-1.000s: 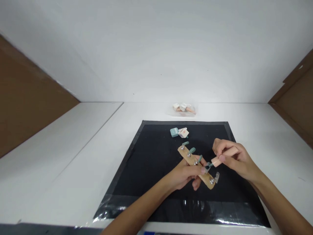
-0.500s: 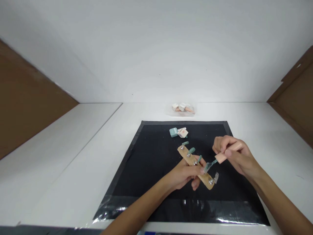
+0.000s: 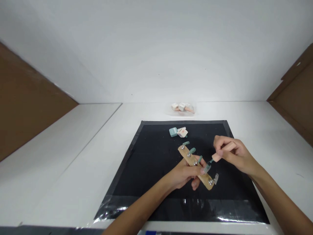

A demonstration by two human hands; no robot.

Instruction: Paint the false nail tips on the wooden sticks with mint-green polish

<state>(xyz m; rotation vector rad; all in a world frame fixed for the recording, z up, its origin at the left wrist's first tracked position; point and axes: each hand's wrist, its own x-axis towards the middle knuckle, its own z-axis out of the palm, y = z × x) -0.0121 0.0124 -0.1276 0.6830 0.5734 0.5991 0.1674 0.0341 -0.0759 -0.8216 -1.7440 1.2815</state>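
My left hand (image 3: 187,174) grips a tan wooden strip (image 3: 195,163) that carries a row of metal studs with false nails. Three nails at its far end are painted teal; the nail at the near end (image 3: 216,178) looks clear. My right hand (image 3: 232,155) pinches a peach-coloured nail polish cap with its brush (image 3: 221,152). The brush tip touches a teal nail (image 3: 207,167) on the strip. A teal polish bottle (image 3: 173,132) lies on the black mat (image 3: 151,163) beyond the strip, with a small white box (image 3: 182,132) beside it.
The black mat lies on a white table. At the table's back, near the white wall, a clear tray (image 3: 183,108) holds small white boxes and peach items. Brown cardboard panels stand at the far left (image 3: 26,107) and far right (image 3: 295,94).
My right hand drew the brush back slightly, then brought its tip onto the nail again. My left hand and the strip have stayed in place.
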